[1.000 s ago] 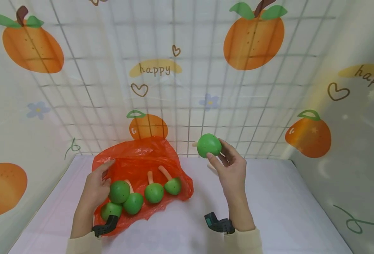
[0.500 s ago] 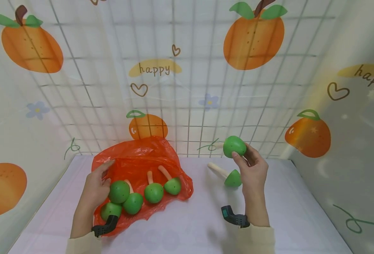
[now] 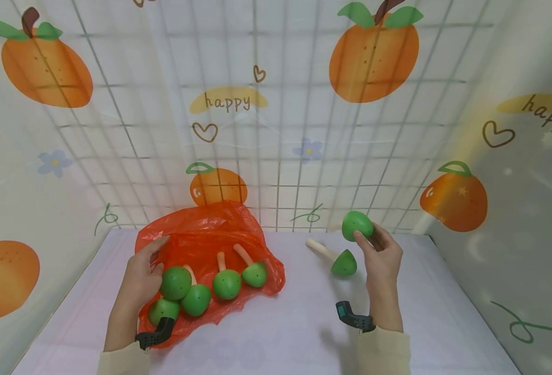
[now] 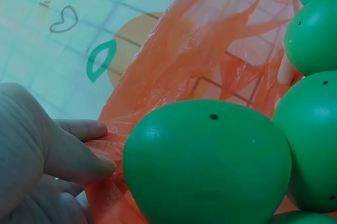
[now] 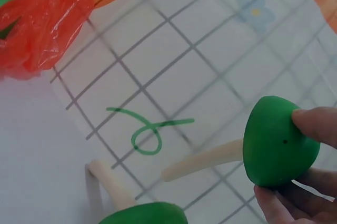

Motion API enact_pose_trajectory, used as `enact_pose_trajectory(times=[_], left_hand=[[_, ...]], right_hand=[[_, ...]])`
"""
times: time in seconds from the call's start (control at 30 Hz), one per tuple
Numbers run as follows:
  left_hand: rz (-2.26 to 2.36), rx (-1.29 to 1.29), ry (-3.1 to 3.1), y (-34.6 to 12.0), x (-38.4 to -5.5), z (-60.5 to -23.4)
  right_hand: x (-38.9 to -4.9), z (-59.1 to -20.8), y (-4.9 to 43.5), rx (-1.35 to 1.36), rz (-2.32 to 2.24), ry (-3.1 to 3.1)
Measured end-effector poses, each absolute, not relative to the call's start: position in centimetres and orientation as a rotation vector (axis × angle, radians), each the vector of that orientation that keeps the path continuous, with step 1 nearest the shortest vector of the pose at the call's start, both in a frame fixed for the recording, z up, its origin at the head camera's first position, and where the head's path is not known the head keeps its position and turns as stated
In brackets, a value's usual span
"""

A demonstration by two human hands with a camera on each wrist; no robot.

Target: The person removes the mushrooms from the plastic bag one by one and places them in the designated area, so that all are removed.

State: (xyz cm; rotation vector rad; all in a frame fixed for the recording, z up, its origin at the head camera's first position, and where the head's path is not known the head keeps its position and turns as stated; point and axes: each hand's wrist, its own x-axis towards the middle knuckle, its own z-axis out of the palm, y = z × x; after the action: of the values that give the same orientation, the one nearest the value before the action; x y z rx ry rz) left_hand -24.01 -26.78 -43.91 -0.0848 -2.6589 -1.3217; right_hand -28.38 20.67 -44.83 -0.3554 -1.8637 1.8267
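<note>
My right hand (image 3: 383,258) holds a green-capped toy mushroom (image 3: 356,226) by its cap, raised at the back right; its pale stem points left in the right wrist view. A second toy mushroom (image 3: 343,263) lies on the table just below it, stem toward the back left. At the left, my left hand (image 3: 141,273) pinches the edge of a red plastic bag (image 4: 184,60) between thumb and fingers. Several more green mushrooms (image 3: 226,285) lie in the bag's mouth, the nearest cap (image 4: 208,161) right beside the thumb.
A white table (image 3: 266,338) spreads under everything. Behind it hangs a pale curtain (image 3: 280,130) printed with oranges, with a wire grid showing through. Curtain sides (image 3: 515,234) also flank the table. A dark strap device (image 3: 354,317) sits on each wrist.
My right hand has moved right and then slightly down with its mushroom, uncovering the one lying on the table. The left hand and the bag stay as they were.
</note>
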Motion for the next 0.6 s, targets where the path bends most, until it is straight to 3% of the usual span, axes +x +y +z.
enact_pose_trajectory(times=[0.6], left_hand=[[-1.337,-0.076,-2.665,-26.8,-24.0,-43.9]], right_hand=[[-29.3,-47.5,22.3,-0.493,1.821,-1.899]])
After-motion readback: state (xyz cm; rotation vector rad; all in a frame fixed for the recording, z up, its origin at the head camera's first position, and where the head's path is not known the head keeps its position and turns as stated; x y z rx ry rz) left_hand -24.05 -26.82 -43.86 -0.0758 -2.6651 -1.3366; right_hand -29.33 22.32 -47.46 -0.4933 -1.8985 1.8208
